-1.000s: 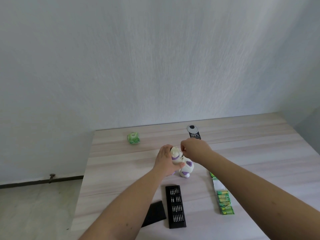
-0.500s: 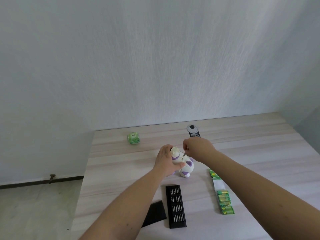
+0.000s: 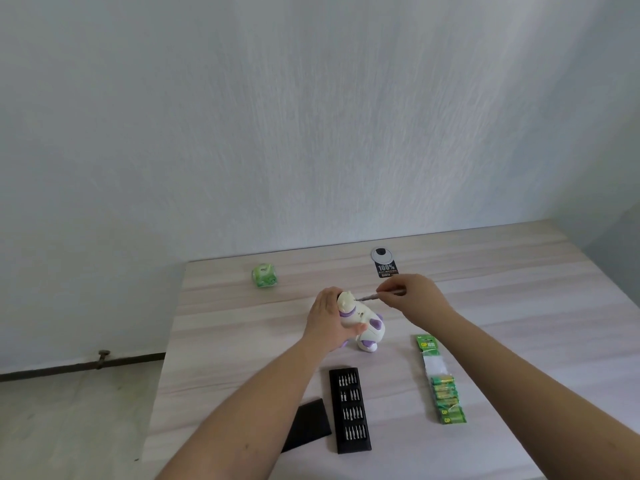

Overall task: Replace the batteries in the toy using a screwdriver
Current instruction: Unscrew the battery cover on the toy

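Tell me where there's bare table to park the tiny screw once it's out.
Bare wood lies right of the green battery strip and between the green cube and left hand. It is crowded around the black bit tray.

A plain room, likely a home: a wooden table [image 3: 519,271] against a bare white wall [image 3: 311,116].

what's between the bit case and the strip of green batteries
Only bare table between the bit case and the batteries, in the head view.
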The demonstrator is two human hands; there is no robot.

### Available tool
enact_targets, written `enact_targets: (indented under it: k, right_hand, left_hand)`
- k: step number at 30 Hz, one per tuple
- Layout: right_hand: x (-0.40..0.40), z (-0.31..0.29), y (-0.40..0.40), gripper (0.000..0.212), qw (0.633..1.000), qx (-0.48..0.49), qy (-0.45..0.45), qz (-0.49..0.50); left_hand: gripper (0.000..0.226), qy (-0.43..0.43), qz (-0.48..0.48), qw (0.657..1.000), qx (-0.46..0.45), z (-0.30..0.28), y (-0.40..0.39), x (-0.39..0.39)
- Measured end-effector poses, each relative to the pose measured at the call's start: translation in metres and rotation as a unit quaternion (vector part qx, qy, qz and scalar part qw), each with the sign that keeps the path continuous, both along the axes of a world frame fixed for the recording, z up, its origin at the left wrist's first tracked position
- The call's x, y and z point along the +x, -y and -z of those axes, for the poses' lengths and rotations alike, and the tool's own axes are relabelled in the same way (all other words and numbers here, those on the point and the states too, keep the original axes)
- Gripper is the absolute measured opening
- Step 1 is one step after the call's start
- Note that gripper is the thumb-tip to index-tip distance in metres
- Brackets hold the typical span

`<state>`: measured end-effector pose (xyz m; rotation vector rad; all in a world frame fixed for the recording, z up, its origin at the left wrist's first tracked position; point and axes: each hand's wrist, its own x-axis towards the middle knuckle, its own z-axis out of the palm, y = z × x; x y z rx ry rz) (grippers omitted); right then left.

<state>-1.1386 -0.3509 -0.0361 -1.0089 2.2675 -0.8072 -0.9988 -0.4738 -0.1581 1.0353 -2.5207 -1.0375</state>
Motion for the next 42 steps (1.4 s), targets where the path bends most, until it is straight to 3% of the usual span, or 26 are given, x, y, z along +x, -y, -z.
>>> enact_targets:
  k: [4,8,10,12,14,16,18,31,42]
  right_hand:
    - [0.006,0.005,-0.019,0.008,0.981,-0.079,0.154,0.086]
    - [0.016,0.008,-0.033,0.01,0.943,-0.121,0.277,0.142]
    - [0.021,0.01,-0.037,0.012,0.923,-0.131,0.321,0.165]
    - [0.027,0.012,-0.041,0.013,0.904,-0.142,0.359,0.186]
    - [0.034,0.013,-0.044,0.012,0.887,-0.148,0.389,0.201]
    - [0.042,0.014,-0.047,0.012,0.871,-0.153,0.416,0.211]
    - [0.05,0.016,-0.048,0.013,0.856,-0.159,0.441,0.215]
    - [0.086,0.009,-0.037,0.015,0.852,-0.164,0.461,0.184]
    - [0.102,0.009,-0.031,0.013,0.858,-0.163,0.452,0.181]
  left_hand:
    - [0.074,-0.008,-0.01,1.0,0.012,0.002,0.0,0.001]
    - [0.106,0.007,-0.005,0.999,0.05,-0.002,-0.001,0.002]
    - [0.107,-0.019,-0.023,0.995,0.091,-0.003,0.0,0.006]
    - [0.091,-0.074,-0.049,0.99,0.106,-0.009,0.003,0.017]
    - [0.06,-0.13,-0.069,0.982,0.117,-0.02,0.002,0.03]
    - [0.027,-0.193,-0.09,0.953,0.214,-0.034,-0.003,0.042]
    - [0.017,-0.247,-0.098,0.919,0.292,-0.05,-0.011,0.052]
    - [0.027,-0.331,-0.081,0.839,0.423,-0.102,-0.043,0.076]
    - [0.017,-0.324,-0.08,0.858,0.391,-0.1,-0.037,0.084]
